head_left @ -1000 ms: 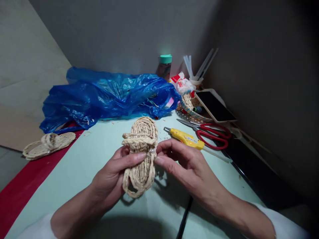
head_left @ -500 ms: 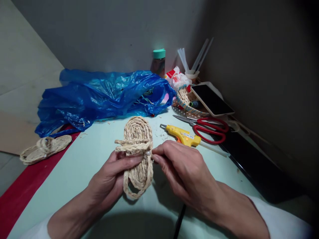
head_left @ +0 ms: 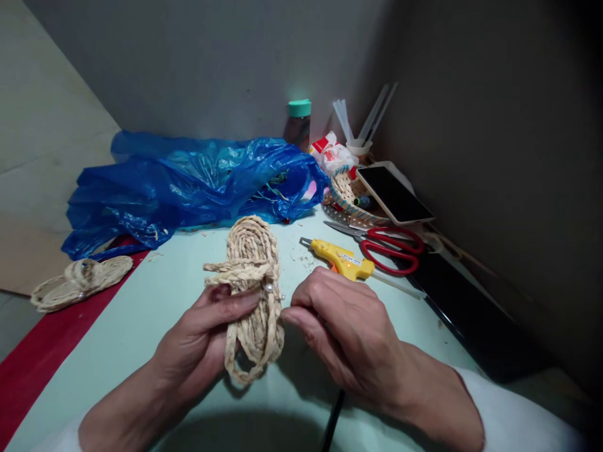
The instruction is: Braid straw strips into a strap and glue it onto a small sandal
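A woven straw sandal (head_left: 252,243) with a coiled sole and braided straps is held upright above the table. My left hand (head_left: 207,329) grips it from the left, thumb lying across the front and the other fingers behind. A small pearly bead (head_left: 269,288) sits on the strap at the sandal's right side. Just right of the sandal's edge, my right hand (head_left: 336,326) is closed in a pinch, and what its fingertips hold is too small to make out. A tiny shiny speck shows just above those fingertips.
A yellow glue gun (head_left: 343,259) and red-handled scissors (head_left: 393,250) lie beyond my right hand. Behind are a blue plastic bag (head_left: 188,182), a basket (head_left: 346,191), a tablet (head_left: 396,193) and a green-lidded jar (head_left: 299,122). Another straw sandal (head_left: 82,282) lies far left.
My left hand and the sandal have shifted slightly left in view. My right fingertips have come away from the bead and sit slightly lower, leaving a small gap.
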The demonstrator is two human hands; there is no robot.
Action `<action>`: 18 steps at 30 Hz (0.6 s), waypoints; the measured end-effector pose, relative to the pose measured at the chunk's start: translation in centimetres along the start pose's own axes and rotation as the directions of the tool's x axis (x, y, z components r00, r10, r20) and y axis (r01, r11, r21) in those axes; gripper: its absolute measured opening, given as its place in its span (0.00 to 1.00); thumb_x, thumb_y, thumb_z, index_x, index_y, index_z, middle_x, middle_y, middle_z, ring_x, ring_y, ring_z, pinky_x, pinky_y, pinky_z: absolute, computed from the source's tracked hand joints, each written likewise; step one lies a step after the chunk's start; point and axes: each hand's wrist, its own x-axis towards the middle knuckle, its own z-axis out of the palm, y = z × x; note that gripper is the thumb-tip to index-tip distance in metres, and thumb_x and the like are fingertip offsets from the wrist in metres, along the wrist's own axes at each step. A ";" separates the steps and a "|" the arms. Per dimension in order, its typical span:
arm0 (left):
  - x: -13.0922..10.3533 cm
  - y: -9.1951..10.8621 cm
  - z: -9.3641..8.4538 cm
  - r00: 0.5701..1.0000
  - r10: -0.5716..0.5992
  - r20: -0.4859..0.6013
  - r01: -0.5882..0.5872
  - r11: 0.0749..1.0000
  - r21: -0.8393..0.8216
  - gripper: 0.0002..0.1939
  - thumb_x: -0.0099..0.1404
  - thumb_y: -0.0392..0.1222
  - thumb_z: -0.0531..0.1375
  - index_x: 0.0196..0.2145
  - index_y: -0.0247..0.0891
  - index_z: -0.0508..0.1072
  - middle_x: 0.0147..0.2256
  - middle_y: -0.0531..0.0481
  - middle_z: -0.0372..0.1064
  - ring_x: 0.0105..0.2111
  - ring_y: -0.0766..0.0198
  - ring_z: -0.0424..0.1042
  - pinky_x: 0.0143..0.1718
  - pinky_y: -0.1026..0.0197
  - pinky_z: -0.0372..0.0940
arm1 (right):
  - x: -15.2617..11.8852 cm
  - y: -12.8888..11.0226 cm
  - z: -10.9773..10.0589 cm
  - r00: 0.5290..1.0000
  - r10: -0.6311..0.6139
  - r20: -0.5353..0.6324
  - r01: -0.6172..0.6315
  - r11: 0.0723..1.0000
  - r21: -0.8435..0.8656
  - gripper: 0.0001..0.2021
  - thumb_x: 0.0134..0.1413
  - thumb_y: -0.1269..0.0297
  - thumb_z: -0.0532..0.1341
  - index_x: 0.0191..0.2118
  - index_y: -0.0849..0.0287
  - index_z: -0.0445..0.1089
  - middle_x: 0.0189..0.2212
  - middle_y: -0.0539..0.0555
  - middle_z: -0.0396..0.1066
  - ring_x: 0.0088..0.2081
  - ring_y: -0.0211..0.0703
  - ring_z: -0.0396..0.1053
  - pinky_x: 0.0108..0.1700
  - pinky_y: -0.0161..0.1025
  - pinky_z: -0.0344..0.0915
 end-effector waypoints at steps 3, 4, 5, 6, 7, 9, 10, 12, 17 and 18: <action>0.0 0.5 -0.1 0.999 0.046 0.004 -0.046 0.997 -0.058 0.09 0.48 0.25 0.66 0.30 0.32 0.78 0.28 0.45 0.79 0.27 0.58 0.77 0.30 0.61 0.74 | 0.2 -0.1 -0.2 0.999 0.020 -0.031 -0.020 1.000 -0.024 0.07 0.63 0.74 0.56 0.32 0.63 0.65 0.27 0.54 0.66 0.30 0.39 0.61 0.35 0.37 0.60; 0.0 0.8 0.0 0.998 0.060 -0.015 -0.062 0.995 -0.081 0.10 0.48 0.24 0.65 0.30 0.31 0.78 0.28 0.44 0.78 0.27 0.58 0.77 0.30 0.60 0.74 | 0.2 0.0 -0.2 0.999 0.033 -0.031 -0.034 0.999 -0.032 0.06 0.63 0.74 0.56 0.33 0.62 0.64 0.28 0.54 0.66 0.31 0.40 0.61 0.36 0.38 0.60; 0.0 1.1 0.1 0.997 0.070 -0.040 -0.074 0.992 -0.102 0.10 0.49 0.23 0.64 0.31 0.31 0.78 0.28 0.44 0.79 0.27 0.58 0.77 0.30 0.60 0.74 | 0.2 0.1 -0.2 0.999 0.043 -0.025 -0.044 0.998 -0.036 0.06 0.62 0.75 0.56 0.33 0.62 0.64 0.28 0.54 0.66 0.32 0.40 0.61 0.37 0.38 0.60; 0.0 1.4 0.1 0.995 0.076 -0.067 -0.084 0.989 -0.120 0.11 0.49 0.22 0.63 0.30 0.31 0.77 0.28 0.44 0.79 0.27 0.58 0.77 0.30 0.60 0.74 | 0.3 0.2 -0.2 0.999 0.051 -0.015 -0.051 0.998 -0.038 0.06 0.62 0.75 0.57 0.33 0.61 0.64 0.28 0.53 0.66 0.31 0.39 0.61 0.36 0.37 0.60; -0.1 1.7 0.2 0.992 0.083 -0.093 -0.095 0.987 -0.132 0.11 0.50 0.21 0.61 0.30 0.31 0.77 0.28 0.44 0.78 0.27 0.59 0.77 0.30 0.61 0.74 | 0.3 0.3 -0.2 0.999 0.052 -0.006 -0.052 0.998 -0.039 0.06 0.62 0.76 0.57 0.33 0.60 0.63 0.27 0.52 0.65 0.30 0.38 0.61 0.35 0.36 0.60; -0.2 2.2 0.3 0.986 0.108 -0.127 -0.126 0.981 -0.144 0.13 0.51 0.20 0.59 0.31 0.31 0.77 0.29 0.44 0.78 0.28 0.59 0.77 0.31 0.61 0.74 | 0.3 0.4 -0.2 0.999 0.041 -0.009 -0.041 0.998 -0.052 0.07 0.62 0.76 0.57 0.33 0.59 0.62 0.26 0.50 0.63 0.28 0.37 0.60 0.31 0.34 0.59; -0.2 2.5 0.2 0.983 0.124 -0.136 -0.145 0.978 -0.150 0.14 0.52 0.20 0.58 0.32 0.31 0.77 0.29 0.44 0.79 0.29 0.59 0.77 0.33 0.60 0.74 | 0.3 0.3 -0.3 0.999 0.033 -0.010 -0.033 0.997 -0.066 0.07 0.62 0.76 0.57 0.33 0.59 0.62 0.25 0.49 0.62 0.27 0.36 0.60 0.30 0.33 0.59; -0.3 2.9 0.1 0.977 0.155 -0.149 -0.179 0.969 -0.170 0.14 0.51 0.19 0.59 0.33 0.31 0.78 0.30 0.44 0.79 0.33 0.59 0.78 0.38 0.60 0.74 | 0.3 0.1 -0.4 1.000 0.007 0.002 -0.007 0.995 -0.100 0.08 0.63 0.76 0.56 0.33 0.58 0.62 0.24 0.48 0.62 0.25 0.36 0.59 0.29 0.33 0.58; -0.1 3.5 -0.3 0.970 0.196 -0.144 -0.223 0.955 -0.198 0.17 0.51 0.21 0.61 0.36 0.36 0.78 0.31 0.48 0.79 0.33 0.59 0.78 0.35 0.62 0.74 | -0.3 -0.3 -1.2 0.999 -0.050 0.022 0.053 0.983 -0.178 0.07 0.63 0.77 0.54 0.42 0.59 0.65 0.26 0.51 0.67 0.28 0.39 0.65 0.32 0.36 0.63; 0.0 3.6 -0.4 0.970 0.203 -0.134 -0.226 0.954 -0.196 0.18 0.51 0.21 0.61 0.37 0.37 0.78 0.31 0.48 0.80 0.32 0.59 0.78 0.34 0.62 0.75 | -0.5 -0.2 -1.4 0.999 -0.043 0.011 0.045 0.979 -0.201 0.09 0.63 0.78 0.54 0.45 0.59 0.65 0.27 0.51 0.68 0.29 0.39 0.66 0.34 0.36 0.64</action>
